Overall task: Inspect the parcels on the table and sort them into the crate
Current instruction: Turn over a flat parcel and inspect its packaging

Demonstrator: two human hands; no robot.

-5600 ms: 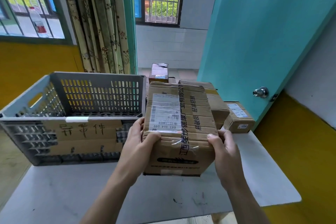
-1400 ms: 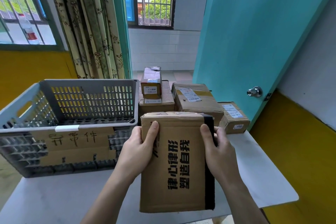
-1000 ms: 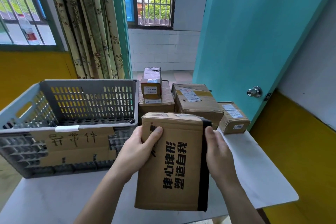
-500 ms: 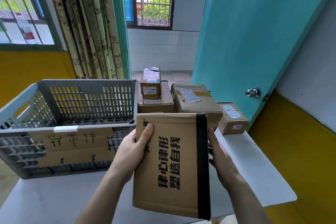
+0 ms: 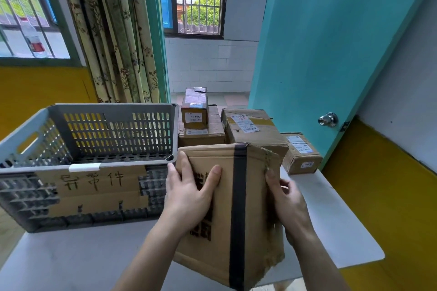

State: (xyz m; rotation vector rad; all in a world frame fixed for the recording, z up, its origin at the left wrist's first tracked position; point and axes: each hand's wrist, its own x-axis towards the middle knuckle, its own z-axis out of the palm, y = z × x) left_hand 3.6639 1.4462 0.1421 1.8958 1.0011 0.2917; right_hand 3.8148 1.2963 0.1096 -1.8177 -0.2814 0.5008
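I hold a brown cardboard parcel upright above the white table, one taped corner edge turned toward me. My left hand lies flat on its printed left face, thumb spread across the face. My right hand grips its torn right side, fingers curled round the edge. The grey slotted crate stands just to the left, with a handwritten cardboard label on its front wall. Behind the held parcel sit three more parcels: a stacked pair, a large box and a small box.
A teal door with a metal knob stands close on the right. Yellow walls flank the table, and a curtain hangs behind the crate. The table's right edge ends near the small box.
The parcel has been turned clockwise, so the black taped edge now faces me and the torn side shows. My left hand shifted flatter onto the printed face; my right hand moved onto the side.
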